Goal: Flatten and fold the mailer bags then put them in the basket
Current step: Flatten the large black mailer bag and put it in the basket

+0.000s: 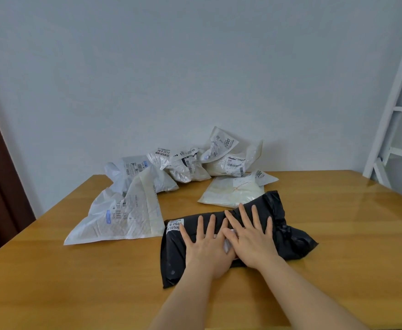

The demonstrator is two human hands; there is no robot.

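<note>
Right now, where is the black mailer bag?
In the head view, the black mailer bag lies on the near centre of the wooden table, pressed flat under both hands, with the cream bubble mailer just behind it.

Both hands hide the black mailer bag's (278, 225) white label (228, 244)

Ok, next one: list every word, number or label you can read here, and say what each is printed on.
"6-260": white label on the black mailer bag, partly cut off.
"78-5-3513": label on the crumpled white bag at the back.
"2007": label on the upright cream bag.
"2002": label on the flat cream bag.
Barcodes and small print on the large white bag: too blurred.
</note>
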